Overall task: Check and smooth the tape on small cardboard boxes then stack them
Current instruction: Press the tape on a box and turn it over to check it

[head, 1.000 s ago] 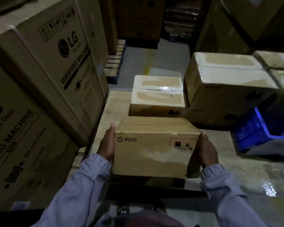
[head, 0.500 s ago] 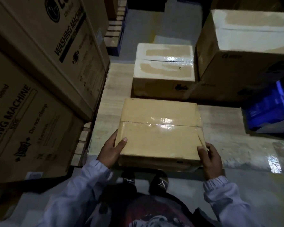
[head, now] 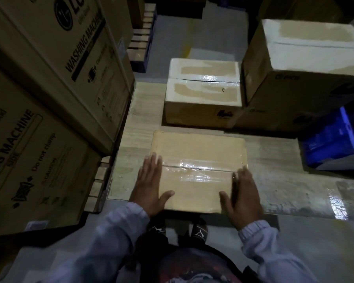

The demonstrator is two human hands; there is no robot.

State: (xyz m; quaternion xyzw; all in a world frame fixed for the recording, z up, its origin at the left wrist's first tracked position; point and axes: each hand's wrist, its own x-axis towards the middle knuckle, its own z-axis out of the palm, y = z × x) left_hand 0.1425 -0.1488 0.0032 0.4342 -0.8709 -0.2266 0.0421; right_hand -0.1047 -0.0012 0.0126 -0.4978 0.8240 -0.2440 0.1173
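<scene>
A small brown cardboard box [head: 198, 152] lies on a low wooden platform [head: 143, 123] right in front of me. A strip of clear glossy tape [head: 196, 170] runs across its top seam. My left hand [head: 149, 184] lies flat on the box's left end, fingers straight, over the end of the tape. My right hand [head: 243, 195] lies flat on the right end with fingers straight. Behind it stands a second small taped box [head: 202, 86].
Tall washing machine cartons [head: 49, 99] wall off the left side. A larger stack of taped boxes [head: 305, 64] stands at the back right, and a blue plastic crate [head: 335, 139] sits to the right. My feet [head: 178, 229] are at the platform's near edge.
The box went from carried to set down on the platform. My hands left its sides and now lie flat on its top at both ends of the tape.
</scene>
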